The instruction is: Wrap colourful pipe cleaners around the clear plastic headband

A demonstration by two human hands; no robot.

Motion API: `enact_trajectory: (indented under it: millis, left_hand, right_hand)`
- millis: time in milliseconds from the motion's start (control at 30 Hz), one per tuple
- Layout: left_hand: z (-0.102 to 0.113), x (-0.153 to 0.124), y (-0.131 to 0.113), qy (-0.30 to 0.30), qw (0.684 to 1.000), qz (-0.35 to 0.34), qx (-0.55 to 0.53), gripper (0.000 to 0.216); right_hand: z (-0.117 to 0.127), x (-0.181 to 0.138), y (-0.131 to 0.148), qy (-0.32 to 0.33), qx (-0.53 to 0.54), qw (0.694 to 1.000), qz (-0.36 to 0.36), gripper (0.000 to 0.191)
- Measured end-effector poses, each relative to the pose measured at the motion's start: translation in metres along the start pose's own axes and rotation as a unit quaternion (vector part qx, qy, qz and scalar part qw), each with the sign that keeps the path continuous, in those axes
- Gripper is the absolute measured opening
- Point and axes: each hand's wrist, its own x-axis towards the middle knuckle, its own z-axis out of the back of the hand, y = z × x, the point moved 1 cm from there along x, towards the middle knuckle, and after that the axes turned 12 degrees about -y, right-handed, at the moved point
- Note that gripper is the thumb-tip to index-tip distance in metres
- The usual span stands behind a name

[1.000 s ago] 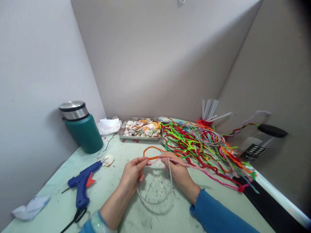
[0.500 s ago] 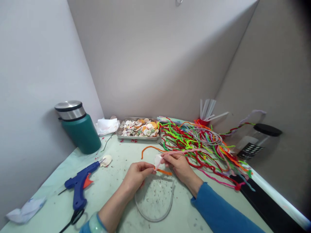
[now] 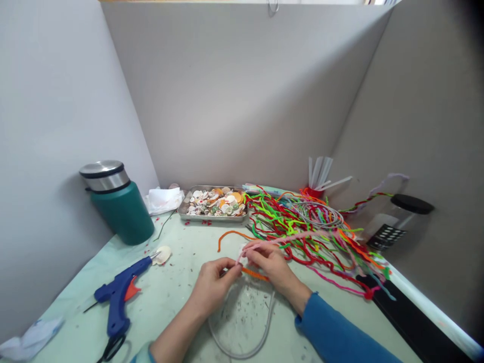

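My left hand [image 3: 215, 283] and my right hand [image 3: 269, 262] meet over the pale green table, both pinching the top of a clear curved headband [image 3: 242, 348] whose loop hangs down toward me. My right hand also grips a pink pipe cleaner [image 3: 302, 235] that runs off to the right into the pile. An orange pipe cleaner [image 3: 254, 274] lies between the two hands, and its far end curls away behind them.
A heap of coloured pipe cleaners [image 3: 302, 222] fills the right side. A metal tray of shells [image 3: 214, 202] stands at the back, a green flask [image 3: 116, 201] at the left. A blue glue gun [image 3: 119, 296], scissors [image 3: 110, 349], a shell [image 3: 163, 255] and a jar [image 3: 397, 222] lie around.
Both hands have drawn nearer to me and closer together on the headband. The pink pipe cleaner has swung up to the right, and the orange one now lies across between the hands.
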Motion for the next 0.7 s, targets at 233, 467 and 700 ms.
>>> enact_trajectory:
  millis: [233, 467, 700]
  left_hand:
    - [-0.001, 0.007, 0.004, -0.013, 0.995, 0.024, -0.097, 0.026]
    - [0.001, 0.005, 0.006, -0.027, 0.995, 0.021, -0.094, 0.017]
    - [0.002, 0.003, 0.002, -0.039, 0.998, -0.016, -0.046, 0.017]
  right_hand:
    - [-0.003, -0.004, 0.005, 0.124, -0.085, 0.988, 0.024, 0.017]
    - [-0.004, -0.005, -0.004, 0.142, -0.128, 0.981, 0.024, 0.014]
    - [-0.004, -0.004, -0.004, 0.162, -0.122, 0.978, 0.04, 0.014]
